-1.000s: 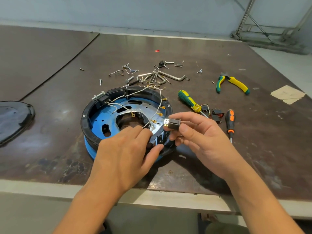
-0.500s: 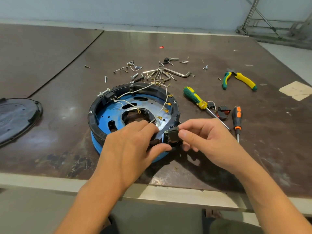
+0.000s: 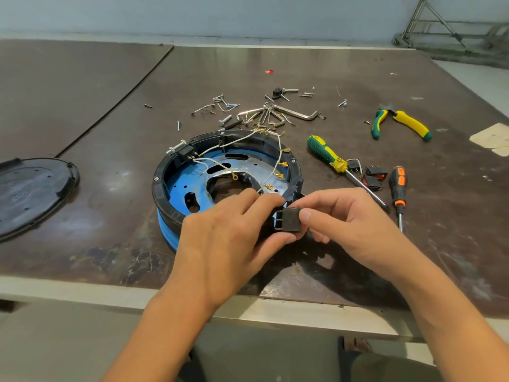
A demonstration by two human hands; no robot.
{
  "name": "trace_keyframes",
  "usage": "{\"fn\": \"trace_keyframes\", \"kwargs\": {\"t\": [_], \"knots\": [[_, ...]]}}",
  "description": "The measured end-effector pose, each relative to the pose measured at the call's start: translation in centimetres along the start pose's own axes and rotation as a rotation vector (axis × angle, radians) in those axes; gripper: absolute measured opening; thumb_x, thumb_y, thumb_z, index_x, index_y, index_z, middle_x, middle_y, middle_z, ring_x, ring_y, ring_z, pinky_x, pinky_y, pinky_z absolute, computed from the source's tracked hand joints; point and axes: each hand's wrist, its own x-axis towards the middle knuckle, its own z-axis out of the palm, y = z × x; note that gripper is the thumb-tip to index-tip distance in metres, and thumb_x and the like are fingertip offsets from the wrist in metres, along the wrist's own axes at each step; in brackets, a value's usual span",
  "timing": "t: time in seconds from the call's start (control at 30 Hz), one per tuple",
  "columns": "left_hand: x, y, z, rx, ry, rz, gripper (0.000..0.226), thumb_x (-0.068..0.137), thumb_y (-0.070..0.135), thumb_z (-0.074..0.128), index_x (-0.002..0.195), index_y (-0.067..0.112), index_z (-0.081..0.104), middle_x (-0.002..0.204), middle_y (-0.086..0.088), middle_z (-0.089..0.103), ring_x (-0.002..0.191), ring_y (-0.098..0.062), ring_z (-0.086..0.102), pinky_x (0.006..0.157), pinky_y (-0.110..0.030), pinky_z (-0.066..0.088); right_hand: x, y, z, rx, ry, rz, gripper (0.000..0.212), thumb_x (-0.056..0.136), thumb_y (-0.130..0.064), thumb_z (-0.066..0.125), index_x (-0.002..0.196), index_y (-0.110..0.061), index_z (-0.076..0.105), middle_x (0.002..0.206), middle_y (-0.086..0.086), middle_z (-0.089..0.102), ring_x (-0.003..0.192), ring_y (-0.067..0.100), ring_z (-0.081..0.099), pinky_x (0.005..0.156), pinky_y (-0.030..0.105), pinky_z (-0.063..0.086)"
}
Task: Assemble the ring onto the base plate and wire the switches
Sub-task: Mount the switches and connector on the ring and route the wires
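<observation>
Head view: right hand point(image 3: 355, 230) pinches switch point(image 3: 290, 220) at ring point(image 3: 159, 188), left hand point(image 3: 220, 244) grips ring holding white wires point(image 3: 231, 142).

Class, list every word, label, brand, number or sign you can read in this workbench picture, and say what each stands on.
No text here is readable.
Green-and-yellow screwdriver handle: a pale mark near its butt end, too blurred to read.
Beige paper sheet at the far right: no print can be made out.
Small black rocker switch and black plastic ring: no lettering shows.
</observation>
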Motion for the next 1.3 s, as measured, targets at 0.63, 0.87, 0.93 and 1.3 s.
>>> {"fn": "trace_keyframes", "kwargs": {"t": [0.63, 0.87, 0.93, 1.3], "knots": [[-0.04, -0.67, 0.25, -0.122, 0.037, 0.026, 0.043, 0.096, 0.062, 0.048, 0.121, 0.031, 0.063, 0.1, 0.014, 0.065, 0.08, -0.007, 0.064, 0.049, -0.032, 0.049, -0.34, -0.41, -0.47, -0.046, -0.083, 0.001, 0.025, 0.082, -0.028, 0.08, 0.106, -0.02, 0.075, 0.079, 0.003, 0.072, 0.071, 0.015, 0.065, 0.066, 0.028, 0.055], [0.05, -0.64, 0.08, -0.154, 0.027, -0.004, 0.038, 0.097, 0.058, 0.049, 0.117, 0.03, 0.064, 0.099, 0.013, 0.066, 0.081, -0.008, 0.065, 0.052, -0.033, 0.051, -0.18, -0.18, -0.18, -0.14, -0.119, -0.003, 0.025, 0.086, -0.055, 0.063, 0.084, -0.035, 0.078, 0.067, 0.004, 0.072, 0.058, 0.027, 0.061, 0.055, 0.037, 0.046], [0.01, -0.42, -0.04, -0.152, 0.035, -0.019, 0.031, 0.098, 0.054, 0.051, 0.114, 0.031, 0.064, 0.098, 0.013, 0.065, 0.081, -0.008, 0.064, 0.052, -0.034, 0.051, -0.11, 0.06, -0.17, -0.175, -0.106, -0.034, 0.032, 0.089, -0.058, 0.058, 0.077, -0.035, 0.077, 0.065, 0.005, 0.071, 0.057, 0.034, 0.056, 0.054, 0.045, 0.045], [0.01, -0.34, 0.01, -0.139, -0.002, -0.04, 0.025, 0.096, 0.051, 0.054, 0.113, 0.035, 0.063, 0.097, 0.014, 0.064, 0.082, -0.007, 0.063, 0.052, -0.034, 0.049, -0.23, -0.29, -0.38, -0.251, -0.027, -0.129, 0.023, 0.087, -0.04, 0.07, 0.099, -0.022, 0.076, 0.072, 0.003, 0.071, 0.064, 0.024, 0.066, 0.066, 0.051, 0.053]]}}
